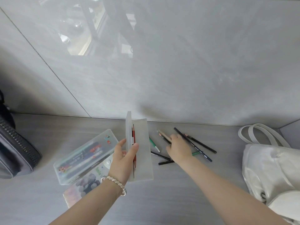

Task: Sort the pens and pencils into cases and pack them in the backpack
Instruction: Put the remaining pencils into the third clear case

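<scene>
Fingers: the left hand (124, 157) pinches the raised lid (129, 127) of the open case (144, 159), thumb on one face and fingers on the other; the right hand (178, 148) has its fingers curled over the ends of a pale pencil (162, 133) and a dark pencil just beside it.
Surface: a grey, wood-grained worktop (162, 200) meets the wall in a straight seam.
Room: glossy grey wall tiles (186, 70) carry a blurred reflection of indoor furnishings; nothing more of the room can be made out.
Left arm: it reaches forward from the lower edge, a silver bracelet (115, 182) on the wrist.
Right arm: bare, it stretches diagonally out over the loose pencils (193, 145), palm down.
Cases: two. The open case lies at centre with one red pencil (134, 135) inside; the closed case (86, 156), clear and full of pens, rests just to its left on a printed booklet (84, 187).
Pencils on the worktop: about eight, mostly black, two green, one long and navy, scattered to the right of the open case and partly hidden by the hand.
Bags: two. A dark backpack (16, 151) sits at the left edge; a white bag (272, 168) with looped handles sits at the right.
</scene>
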